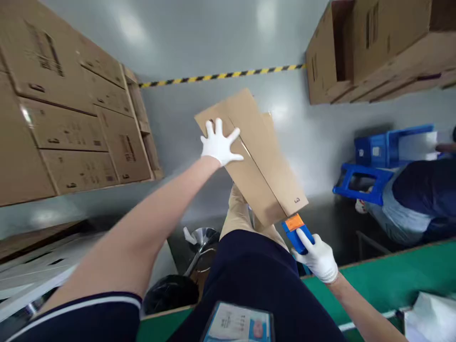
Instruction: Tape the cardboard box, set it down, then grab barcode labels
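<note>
Glossy grey floor (199, 42), striped hazard tape (221, 76), stacked cartons (67, 114), green table (388, 280)

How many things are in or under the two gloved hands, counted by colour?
Brown: 1, the flat cardboard box under the left hand
Blue and orange: 1, the tool gripped in the right hand
Total: 2

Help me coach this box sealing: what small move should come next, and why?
Probably draw the tape dispenser in the right hand along the cardboard box seam. It sits at the near edge, and the left hand lies flat on the box, steadying it.
</note>
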Demonstrator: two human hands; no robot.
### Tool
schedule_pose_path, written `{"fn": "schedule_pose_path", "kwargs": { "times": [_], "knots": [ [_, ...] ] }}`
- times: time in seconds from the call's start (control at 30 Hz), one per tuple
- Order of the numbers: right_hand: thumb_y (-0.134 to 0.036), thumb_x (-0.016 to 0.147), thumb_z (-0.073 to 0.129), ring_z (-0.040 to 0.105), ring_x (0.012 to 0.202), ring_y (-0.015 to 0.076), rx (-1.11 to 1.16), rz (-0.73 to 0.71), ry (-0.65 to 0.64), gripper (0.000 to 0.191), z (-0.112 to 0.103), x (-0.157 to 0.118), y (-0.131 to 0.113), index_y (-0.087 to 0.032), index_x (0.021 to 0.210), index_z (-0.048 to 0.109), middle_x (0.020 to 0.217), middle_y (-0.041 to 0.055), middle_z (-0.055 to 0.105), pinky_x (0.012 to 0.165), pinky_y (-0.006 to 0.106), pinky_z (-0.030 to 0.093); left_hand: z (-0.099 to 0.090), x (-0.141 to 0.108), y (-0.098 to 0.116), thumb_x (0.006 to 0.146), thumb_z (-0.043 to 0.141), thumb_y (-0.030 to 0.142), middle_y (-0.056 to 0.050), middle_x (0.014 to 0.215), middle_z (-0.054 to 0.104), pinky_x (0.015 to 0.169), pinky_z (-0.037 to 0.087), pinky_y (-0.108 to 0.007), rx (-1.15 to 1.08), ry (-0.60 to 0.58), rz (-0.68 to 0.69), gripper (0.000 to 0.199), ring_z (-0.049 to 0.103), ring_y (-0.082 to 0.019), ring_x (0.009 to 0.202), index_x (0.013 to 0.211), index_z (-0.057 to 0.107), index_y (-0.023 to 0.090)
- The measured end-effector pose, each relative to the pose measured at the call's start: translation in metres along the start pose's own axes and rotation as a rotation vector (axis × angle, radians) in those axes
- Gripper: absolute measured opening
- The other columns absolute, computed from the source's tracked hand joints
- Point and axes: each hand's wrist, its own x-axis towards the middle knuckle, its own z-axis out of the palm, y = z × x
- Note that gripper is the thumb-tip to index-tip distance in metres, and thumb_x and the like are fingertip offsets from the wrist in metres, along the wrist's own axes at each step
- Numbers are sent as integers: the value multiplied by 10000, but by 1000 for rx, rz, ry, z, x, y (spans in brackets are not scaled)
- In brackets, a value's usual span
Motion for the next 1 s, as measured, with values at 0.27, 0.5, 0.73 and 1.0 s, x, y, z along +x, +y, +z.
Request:
{"fn": "schedule_pose_path", "kwargs": {
  "times": [0.27,0.5,0.73,1.0],
  "knots": [
    [-512,890,671,489,564,125,4,75,-33,486,30,-105,14,-242,1287,749,802,52,551,562,243,335,23,5,-5,735,806,742,-211,1718,-177,1084,177,-871,40,9,66,1269,-154,-593,1503,1675,168,177],
    [-524,898,645,527,582,148,-19,116,-143,543,57,-96,17,-302,1391,689,817,62,573,586,265,342,28,17,-11,670,847,744,-222,1722,-164,1125,121,-861,84,29,62,1318,-139,-599,1514,1648,226,114],
    [-533,906,620,573,628,170,43,186,-258,583,129,-66,21,-325,1450,635,888,92,619,580,266,324,53,-24,-12,816,816,542,-191,1750,57,1284,161,-648,-137,244,-17,1076,16,-441,1602,1620,272,77],
    [-481,941,582,513,533,145,11,128,-83,448,171,-62,32,-326,1338,718,795,51,553,527,272,310,-42,122,-19,1046,265,604,-181,1268,711,1114,420,-465,-83,250,-206,655,588,-330,1283,1226,693,142]
  ]
}}
